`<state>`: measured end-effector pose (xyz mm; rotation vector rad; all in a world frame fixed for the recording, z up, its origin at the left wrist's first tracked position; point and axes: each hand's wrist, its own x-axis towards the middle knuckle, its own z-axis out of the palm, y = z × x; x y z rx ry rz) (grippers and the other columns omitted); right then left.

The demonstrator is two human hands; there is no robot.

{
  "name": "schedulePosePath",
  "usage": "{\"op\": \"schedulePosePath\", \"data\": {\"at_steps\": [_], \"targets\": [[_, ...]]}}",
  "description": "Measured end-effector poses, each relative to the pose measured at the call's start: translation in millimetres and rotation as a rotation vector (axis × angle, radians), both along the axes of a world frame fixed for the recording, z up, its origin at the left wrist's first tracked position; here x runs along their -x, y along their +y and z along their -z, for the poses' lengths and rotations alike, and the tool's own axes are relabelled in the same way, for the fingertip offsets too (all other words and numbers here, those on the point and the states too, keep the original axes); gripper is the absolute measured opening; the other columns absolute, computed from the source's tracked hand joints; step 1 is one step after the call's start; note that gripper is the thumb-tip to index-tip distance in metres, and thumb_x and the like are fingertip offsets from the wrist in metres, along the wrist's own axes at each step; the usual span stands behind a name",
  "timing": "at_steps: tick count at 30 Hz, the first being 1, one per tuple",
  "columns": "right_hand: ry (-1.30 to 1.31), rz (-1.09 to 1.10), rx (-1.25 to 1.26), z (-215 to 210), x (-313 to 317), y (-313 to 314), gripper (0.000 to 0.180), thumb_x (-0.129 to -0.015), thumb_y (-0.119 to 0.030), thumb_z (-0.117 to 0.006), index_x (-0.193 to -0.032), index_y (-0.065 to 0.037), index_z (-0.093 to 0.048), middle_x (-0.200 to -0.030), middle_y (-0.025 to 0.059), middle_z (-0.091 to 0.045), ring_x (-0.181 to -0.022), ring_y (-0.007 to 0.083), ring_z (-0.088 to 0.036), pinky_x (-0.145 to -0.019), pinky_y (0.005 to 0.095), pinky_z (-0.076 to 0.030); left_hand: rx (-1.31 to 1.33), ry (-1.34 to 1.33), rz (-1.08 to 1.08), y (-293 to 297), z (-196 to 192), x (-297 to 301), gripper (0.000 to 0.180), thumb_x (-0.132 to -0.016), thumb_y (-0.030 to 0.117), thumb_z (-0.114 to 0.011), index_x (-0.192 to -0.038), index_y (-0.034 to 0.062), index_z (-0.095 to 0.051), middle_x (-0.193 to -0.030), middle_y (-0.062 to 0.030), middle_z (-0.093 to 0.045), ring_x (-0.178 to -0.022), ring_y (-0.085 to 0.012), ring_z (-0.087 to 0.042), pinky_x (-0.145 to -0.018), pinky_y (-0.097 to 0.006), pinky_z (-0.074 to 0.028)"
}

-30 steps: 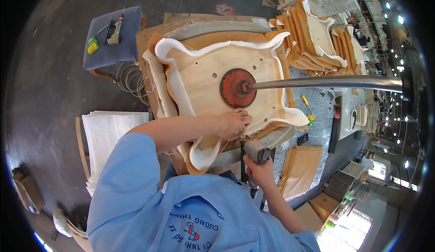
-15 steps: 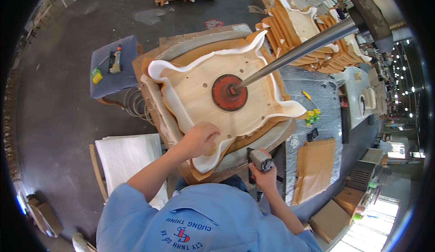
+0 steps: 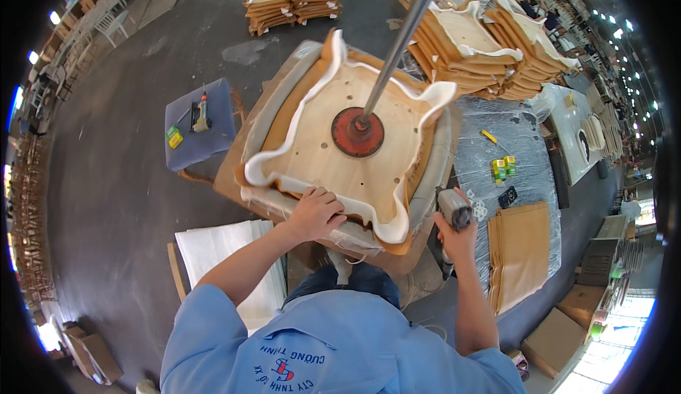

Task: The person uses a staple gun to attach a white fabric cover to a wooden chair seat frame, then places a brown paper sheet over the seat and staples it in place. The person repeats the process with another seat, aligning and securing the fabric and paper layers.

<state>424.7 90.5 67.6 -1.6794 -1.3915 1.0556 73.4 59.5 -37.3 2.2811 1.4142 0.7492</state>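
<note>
A pale wooden seat panel (image 3: 333,156) lies in front of me, rimmed by a wavy strip of white foam (image 3: 273,175) and brown cover material (image 3: 284,126). Pressing on its middle is a round red plate (image 3: 347,141) on a metal rod (image 3: 401,46). My left hand (image 3: 317,214) is closed over the near edge of the cover and foam, fingers curled; what lies under the fingertips is hidden. My right hand (image 3: 457,236) grips a grey staple gun (image 3: 455,208), held apart from the panel at its right, beside the padded grey ring (image 3: 443,149) beneath the seat.
On the left, a blue padded stool (image 3: 213,135) carries another staple gun (image 3: 201,119) and a small green-yellow box (image 3: 174,136). The plastic-wrapped table (image 3: 468,131) at right bears folded brown covers (image 3: 521,245) and a yellow cutter (image 3: 489,136). Stacked seat covers (image 3: 464,36) stand behind.
The seat panel has turned counterclockwise beneath the red plate. My left hand has come down onto its near edge, and my right hand with the staple gun has moved right, away from it.
</note>
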Motion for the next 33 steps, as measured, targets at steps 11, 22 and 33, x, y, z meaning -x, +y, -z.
{"op": "schedulePosePath", "data": {"at_steps": [11, 22, 33], "targets": [[0.288, -0.171, 0.262, 32.7, 16.4, -43.8, 0.07, -0.092, -0.002, -0.078, -0.157, -0.005, -0.05, -0.096, 0.0035, -0.069, -0.058, 0.0087, -0.06, -0.05, 0.026, -0.049, 0.077, -0.042, -0.229, 18.3, 12.5, -102.0, 0.014, -0.095, 0.025, -0.073, -0.089, 0.0116, -0.075, -0.09, -0.0075, -0.068, -0.094, -0.0311, -0.065, -0.089, -0.047, -0.046], [0.199, -0.2, 0.313, 44.3, -10.2, 3.6, 0.071, -0.092, -0.008, -0.082, -0.156, -0.011, -0.051, -0.09, 0.004, -0.071, -0.057, 0.009, -0.06, -0.052, 0.0268, -0.051, 0.132, 0.009, -0.101, 67.7, 10.4, -131.1, 0.022, -0.095, 0.033, -0.073, -0.09, 0.0116, -0.074, -0.089, -0.0092, -0.07, -0.094, -0.032, -0.069, -0.086, -0.048, -0.05], [0.077, -0.283, 0.469, 21.7, -11.4, 51.4, 0.071, -0.094, -0.011, -0.081, -0.158, -0.009, -0.049, -0.093, 0.0061, -0.07, -0.057, 0.0117, -0.063, -0.05, 0.029, -0.051, 0.106, -0.059, -0.18, 90.2, 24.9, -141.4, 0.019, -0.092, 0.027, -0.073, -0.08, 0.013, -0.071, -0.088, -0.0048, -0.066, -0.097, -0.0264, -0.06, -0.09, -0.046, -0.041]]}}
